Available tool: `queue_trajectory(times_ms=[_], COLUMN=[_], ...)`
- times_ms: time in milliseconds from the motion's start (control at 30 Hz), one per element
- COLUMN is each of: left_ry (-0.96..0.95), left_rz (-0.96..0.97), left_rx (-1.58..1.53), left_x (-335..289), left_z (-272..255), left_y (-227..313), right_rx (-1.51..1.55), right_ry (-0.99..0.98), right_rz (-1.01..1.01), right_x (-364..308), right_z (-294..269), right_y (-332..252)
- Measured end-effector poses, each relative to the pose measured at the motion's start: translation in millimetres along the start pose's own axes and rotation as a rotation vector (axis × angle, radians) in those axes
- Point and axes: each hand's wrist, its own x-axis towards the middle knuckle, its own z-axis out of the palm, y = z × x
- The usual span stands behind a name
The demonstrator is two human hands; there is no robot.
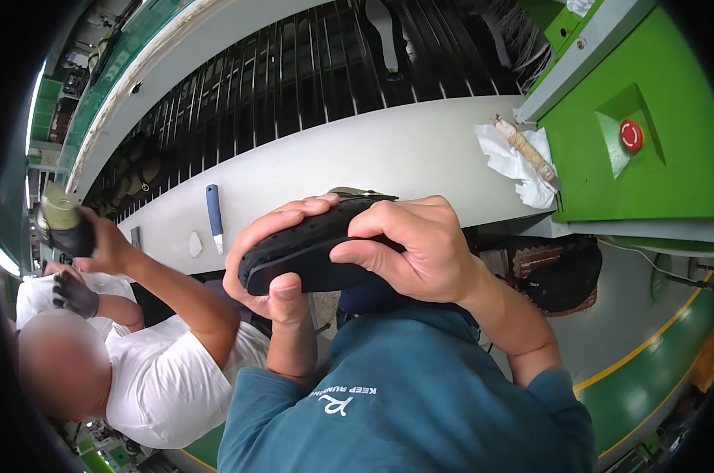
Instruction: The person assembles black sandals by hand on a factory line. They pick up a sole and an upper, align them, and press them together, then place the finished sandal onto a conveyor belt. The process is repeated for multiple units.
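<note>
A black shoe [314,264] is held up in front of my chest, lying on its side with its dark sole edge turned toward me. My left hand [254,234] wraps around the end at the left, fingers over the far side and thumb pressed on the near edge. On the right, my right hand [432,256] pinches the sole edge between thumb and bent forefinger. Its other fingers are folded behind and partly hidden. A bit of olive material shows past the shoe's far side.
On the white ledge [357,150] lie a blue-handled knife [214,211], a white scrap [195,244] and a wrapped stick [524,148] on white paper. Beyond runs a roller conveyor [254,110]. A green machine [672,87] bears a red button [631,135]. At left, a co-worker [172,370] lifts an olive-and-black shoe [64,225].
</note>
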Motion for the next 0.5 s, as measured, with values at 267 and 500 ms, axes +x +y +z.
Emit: queue_trajectory(times_ms=[267,500], left_ry=[0.065,0.053], left_rz=[0.000,0.014], left_rx=[0.020,0.060], left_x=[-8.9,-16.4], left_z=[-0.1,-4.6], left_y=[1.1,3.6], right_rx=[0.018,0.025], right_ry=[-0.009,-0.056], right_rz=[0.060,0.197], right_x=[1.8,0.8], right_z=[2.5,2.7], right_y=[-6.2,-15.6])
